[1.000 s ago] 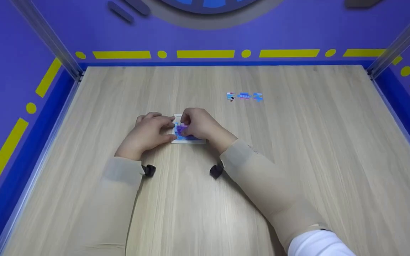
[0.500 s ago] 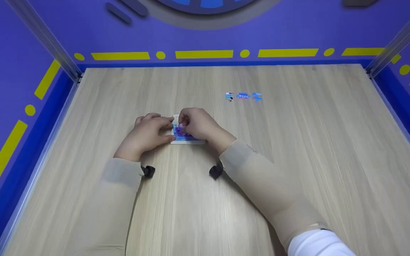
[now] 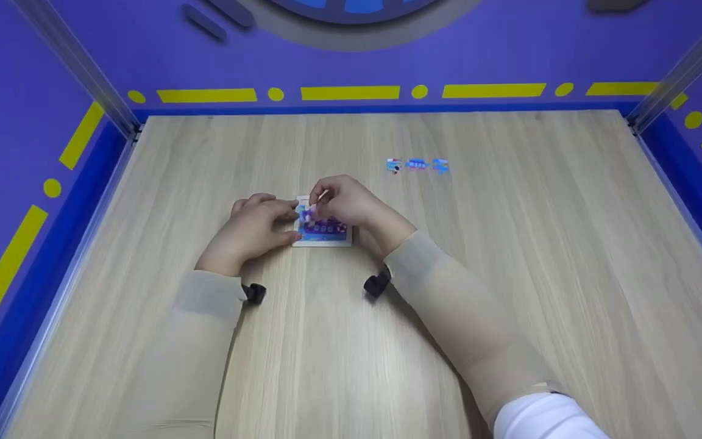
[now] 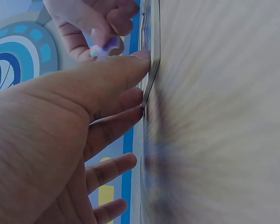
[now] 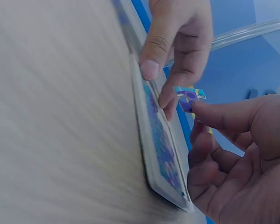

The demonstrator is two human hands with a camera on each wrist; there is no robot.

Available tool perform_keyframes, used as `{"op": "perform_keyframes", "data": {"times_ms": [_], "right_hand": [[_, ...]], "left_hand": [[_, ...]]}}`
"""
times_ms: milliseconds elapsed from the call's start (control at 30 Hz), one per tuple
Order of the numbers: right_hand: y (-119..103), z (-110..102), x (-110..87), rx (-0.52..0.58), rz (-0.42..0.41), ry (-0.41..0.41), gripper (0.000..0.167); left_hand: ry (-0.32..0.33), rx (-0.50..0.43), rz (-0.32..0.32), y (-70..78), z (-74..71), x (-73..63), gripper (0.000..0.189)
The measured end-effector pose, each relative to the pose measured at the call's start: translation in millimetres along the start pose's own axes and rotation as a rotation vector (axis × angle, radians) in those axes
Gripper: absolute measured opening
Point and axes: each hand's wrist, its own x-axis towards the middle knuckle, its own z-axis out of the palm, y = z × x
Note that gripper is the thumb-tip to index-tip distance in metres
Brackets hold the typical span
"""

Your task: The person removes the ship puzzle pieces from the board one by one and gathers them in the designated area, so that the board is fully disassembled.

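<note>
A small white-rimmed puzzle tray [image 3: 326, 244] lies on the wooden table, partly filled with purple, pink and blue picture pieces. My left hand [image 3: 252, 228] rests at the tray's left side, its thumb on the rim and its forefinger by the edge; the other fingers stretch out in the left wrist view. Above the tray, my right hand [image 3: 354, 201] pinches a puzzle piece [image 5: 187, 99] between thumb and fingertips. That piece is purple with a turquoise edge and is raised off the tray in the right wrist view. The right hand hides part of the tray's upper right from the head camera.
Three loose puzzle pieces lie in a row farther back on the table: a left one [image 3: 393, 165], a middle one [image 3: 417, 164] and a right one [image 3: 440, 166]. Purple-blue panels [image 3: 351, 67] with yellow marks enclose the table's back and sides.
My right hand has lifted from the tray with a puzzle piece in its fingertips, uncovering more of the purple picture. The left hand has stayed at the tray's left edge.
</note>
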Motion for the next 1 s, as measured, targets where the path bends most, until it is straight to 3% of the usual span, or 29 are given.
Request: {"op": "perform_keyframes", "data": {"times_ms": [167, 333, 700, 1000], "right_hand": [[0, -19, -4.0, 0.129, 0.051, 0.007, 0.012], [6, -42, -11.7, 0.237, 0.074, 0.066, 0.010], [29, -94, -32.7, 0.296, 0.129, 0.181, 0.015], [39, -123, -35.0, 0.390, 0.107, 0.214, 0.027]], "left_hand": [[-0.025, 0.002, -0.019, 2.2, 0.6, 1.3, 0.049], [-0.039, -0.007, -0.021, 2.2, 1.7, 2.1, 0.051], [-0.036, -0.005, -0.038, 4.0, 0.9, 1.4, 0.052], [-0.028, -0.008, -0.039, 1.3, -0.4, -0.4, 0.052]]}}
